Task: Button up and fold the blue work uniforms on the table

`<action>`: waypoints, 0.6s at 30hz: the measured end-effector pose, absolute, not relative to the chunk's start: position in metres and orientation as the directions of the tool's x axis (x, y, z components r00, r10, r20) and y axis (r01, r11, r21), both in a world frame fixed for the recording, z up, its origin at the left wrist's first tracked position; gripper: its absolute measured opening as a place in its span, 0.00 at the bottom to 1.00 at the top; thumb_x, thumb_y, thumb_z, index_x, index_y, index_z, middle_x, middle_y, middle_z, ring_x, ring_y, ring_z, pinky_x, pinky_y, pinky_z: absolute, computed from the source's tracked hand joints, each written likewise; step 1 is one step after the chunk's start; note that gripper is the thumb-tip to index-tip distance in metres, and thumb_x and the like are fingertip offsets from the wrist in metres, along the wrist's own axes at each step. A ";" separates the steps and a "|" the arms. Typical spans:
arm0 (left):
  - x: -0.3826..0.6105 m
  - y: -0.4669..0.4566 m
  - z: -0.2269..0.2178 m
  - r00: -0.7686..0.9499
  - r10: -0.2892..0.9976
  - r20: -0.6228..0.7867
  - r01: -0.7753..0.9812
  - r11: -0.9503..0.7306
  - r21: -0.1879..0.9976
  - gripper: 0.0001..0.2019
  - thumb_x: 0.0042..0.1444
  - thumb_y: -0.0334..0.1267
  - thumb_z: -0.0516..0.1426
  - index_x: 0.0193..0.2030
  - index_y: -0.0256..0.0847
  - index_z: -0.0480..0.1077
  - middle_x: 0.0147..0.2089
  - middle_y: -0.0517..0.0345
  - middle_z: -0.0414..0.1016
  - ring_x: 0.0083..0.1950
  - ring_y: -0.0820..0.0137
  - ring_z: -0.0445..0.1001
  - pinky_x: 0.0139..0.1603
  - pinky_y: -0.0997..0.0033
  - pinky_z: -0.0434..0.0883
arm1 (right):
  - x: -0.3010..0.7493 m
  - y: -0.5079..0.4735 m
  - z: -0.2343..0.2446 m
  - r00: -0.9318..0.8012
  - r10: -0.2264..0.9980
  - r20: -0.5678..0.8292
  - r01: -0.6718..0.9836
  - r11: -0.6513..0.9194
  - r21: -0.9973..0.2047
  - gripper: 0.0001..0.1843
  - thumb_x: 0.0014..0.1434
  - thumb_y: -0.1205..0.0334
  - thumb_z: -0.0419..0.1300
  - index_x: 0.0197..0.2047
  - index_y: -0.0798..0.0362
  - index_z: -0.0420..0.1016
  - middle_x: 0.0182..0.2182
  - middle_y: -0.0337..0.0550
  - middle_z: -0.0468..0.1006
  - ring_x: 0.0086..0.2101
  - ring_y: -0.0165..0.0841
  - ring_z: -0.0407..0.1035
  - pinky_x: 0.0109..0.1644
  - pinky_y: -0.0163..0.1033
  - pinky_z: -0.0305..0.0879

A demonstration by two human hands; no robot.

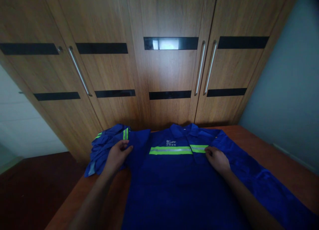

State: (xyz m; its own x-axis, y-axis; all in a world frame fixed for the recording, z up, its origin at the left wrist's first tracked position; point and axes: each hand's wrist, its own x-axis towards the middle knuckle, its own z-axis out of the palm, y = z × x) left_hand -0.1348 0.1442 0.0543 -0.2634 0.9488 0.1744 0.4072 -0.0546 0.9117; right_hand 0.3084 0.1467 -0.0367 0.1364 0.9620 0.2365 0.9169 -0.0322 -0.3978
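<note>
A blue work jacket lies spread front up on a wooden table, its collar at the far side. Across its chest runs a yellow-green reflective strip, with a small white logo above. My left hand is over the sleeve on the left, thumb and fingers apart. My right hand is at the right end of the chest strip, fingers curled towards the thumb; whether cloth is between them is hidden. The other sleeve stretches towards the lower right.
A crumpled pile of blue clothing with reflective bands sits at the table's left edge. Behind the reddish-brown table stands a wooden wardrobe with long metal handles. A pale wall rises on the right.
</note>
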 end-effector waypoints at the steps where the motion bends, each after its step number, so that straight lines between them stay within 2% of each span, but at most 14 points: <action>1: -0.137 0.137 0.050 -0.288 0.944 0.159 0.354 -0.049 0.934 0.21 0.39 0.49 0.64 0.39 0.38 0.70 0.29 0.60 0.73 0.31 0.66 0.73 0.32 0.71 0.69 | 0.309 0.147 -0.037 0.134 0.963 0.235 0.915 -0.029 -0.402 0.14 0.59 0.62 0.49 0.43 0.48 0.74 0.44 0.42 0.77 0.41 0.35 0.72 0.41 0.35 0.63; 5: -0.141 0.116 0.031 -0.464 0.877 0.127 0.243 -0.012 0.970 0.20 0.39 0.45 0.65 0.37 0.39 0.67 0.33 0.60 0.73 0.34 0.67 0.73 0.35 0.70 0.71 | 0.309 0.146 -0.035 0.124 0.970 0.207 0.913 -0.030 -0.406 0.14 0.60 0.62 0.48 0.43 0.49 0.74 0.44 0.42 0.77 0.41 0.35 0.72 0.41 0.35 0.63; 8: -0.137 0.110 0.029 -0.572 0.820 0.018 0.082 0.035 0.996 0.23 0.39 0.41 0.66 0.42 0.40 0.66 0.39 0.56 0.74 0.39 0.67 0.75 0.39 0.69 0.72 | 0.309 0.146 -0.035 0.128 0.971 0.200 0.914 -0.038 -0.403 0.15 0.60 0.61 0.48 0.44 0.49 0.74 0.45 0.42 0.77 0.41 0.35 0.73 0.41 0.35 0.63; 10: -0.133 0.110 0.036 -0.513 0.852 -0.106 -0.069 0.083 0.994 0.22 0.43 0.41 0.65 0.45 0.39 0.66 0.41 0.53 0.76 0.39 0.66 0.77 0.39 0.68 0.73 | 0.309 0.147 -0.035 0.129 0.972 0.197 0.913 -0.039 -0.405 0.14 0.59 0.61 0.49 0.44 0.49 0.74 0.45 0.41 0.78 0.41 0.35 0.73 0.41 0.35 0.63; 12: -0.131 0.113 0.046 -0.367 0.911 -0.188 -0.167 0.134 0.977 0.20 0.47 0.44 0.63 0.45 0.38 0.69 0.41 0.51 0.78 0.39 0.63 0.78 0.37 0.66 0.74 | 0.310 0.147 -0.035 0.128 0.973 0.194 0.910 -0.037 -0.414 0.14 0.59 0.62 0.50 0.43 0.49 0.74 0.44 0.41 0.78 0.42 0.35 0.73 0.42 0.35 0.64; 16: -0.128 0.128 0.063 -0.154 0.937 -0.313 -0.224 0.276 0.935 0.20 0.49 0.51 0.61 0.43 0.39 0.72 0.39 0.48 0.80 0.40 0.58 0.79 0.40 0.59 0.76 | 0.311 0.149 -0.037 0.119 0.971 0.209 0.897 -0.015 -0.442 0.14 0.58 0.62 0.50 0.43 0.48 0.75 0.44 0.41 0.78 0.42 0.36 0.72 0.45 0.36 0.64; 18: -0.127 0.137 0.066 -0.108 0.923 -0.370 -0.209 0.343 0.916 0.18 0.49 0.49 0.61 0.42 0.39 0.72 0.39 0.47 0.80 0.39 0.58 0.79 0.40 0.58 0.76 | 0.312 0.149 -0.038 0.115 0.969 0.217 0.888 -0.003 -0.459 0.14 0.58 0.62 0.49 0.42 0.48 0.75 0.44 0.40 0.78 0.43 0.36 0.72 0.46 0.37 0.64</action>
